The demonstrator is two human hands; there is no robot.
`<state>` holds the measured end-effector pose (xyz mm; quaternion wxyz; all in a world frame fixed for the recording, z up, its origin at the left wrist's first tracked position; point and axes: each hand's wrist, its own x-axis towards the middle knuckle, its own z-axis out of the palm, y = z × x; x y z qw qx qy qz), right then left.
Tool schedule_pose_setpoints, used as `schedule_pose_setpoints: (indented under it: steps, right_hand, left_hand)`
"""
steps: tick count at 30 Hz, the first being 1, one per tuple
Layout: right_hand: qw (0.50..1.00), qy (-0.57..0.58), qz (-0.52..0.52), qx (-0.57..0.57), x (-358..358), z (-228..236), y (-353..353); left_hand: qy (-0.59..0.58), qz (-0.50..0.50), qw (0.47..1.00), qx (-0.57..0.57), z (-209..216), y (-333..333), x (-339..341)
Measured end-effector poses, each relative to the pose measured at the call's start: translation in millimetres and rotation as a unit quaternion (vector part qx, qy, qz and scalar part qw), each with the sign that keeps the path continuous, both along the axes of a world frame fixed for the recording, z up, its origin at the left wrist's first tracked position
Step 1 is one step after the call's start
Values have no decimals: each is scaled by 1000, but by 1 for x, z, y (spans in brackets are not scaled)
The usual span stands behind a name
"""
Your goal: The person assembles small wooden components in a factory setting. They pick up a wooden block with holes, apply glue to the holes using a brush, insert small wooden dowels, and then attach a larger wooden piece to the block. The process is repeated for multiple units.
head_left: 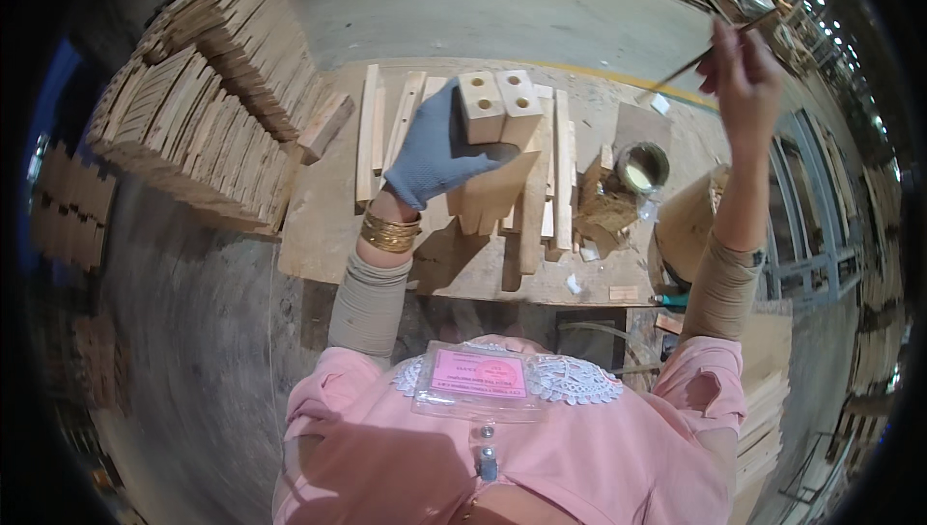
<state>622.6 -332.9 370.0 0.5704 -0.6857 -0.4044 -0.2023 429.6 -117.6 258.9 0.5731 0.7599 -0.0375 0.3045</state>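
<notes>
My left hand (435,143) wears a grey-blue glove and is closed around a bundle of pale wooden pieces (502,119). Their square ends tilt up towards me, with round holes drilled in them. High on the right, my bare right hand (744,71) pinches a thin dark stick (684,69) that slants down to the left. Its lower tip is apart from the wood, and whether it has bristles is too small to tell. Nearer the table's right side stands a round pot (642,170) with pale, glue-like contents.
More wooden strips (367,139) lie on the worktable (314,226), on both sides of the bundle. Tall stacks of boards (183,129) rise at the left. A round drum-like container (686,226) and a grey metal frame (811,206) stand to the right.
</notes>
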Motion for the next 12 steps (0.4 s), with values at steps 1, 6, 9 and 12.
schedule_pose_setpoints:
  steps: [1,6,9,12]
  right_hand:
    - [996,9,-53,-71,14,-19,-13]
    - [932,-23,-203,-300,43,-117,-36]
    - [937,12,-192,-293,45,-146,-38]
    - [961,53,-161,-220,53,-152,-42]
  left_hand:
    - [10,-5,1000,-2,1,-1,2]
    - [32,-5,999,15,6,-3,3]
    - [28,-14,1000,-5,4,-6,5]
    - [42,-20,999,-7,8,-8,4]
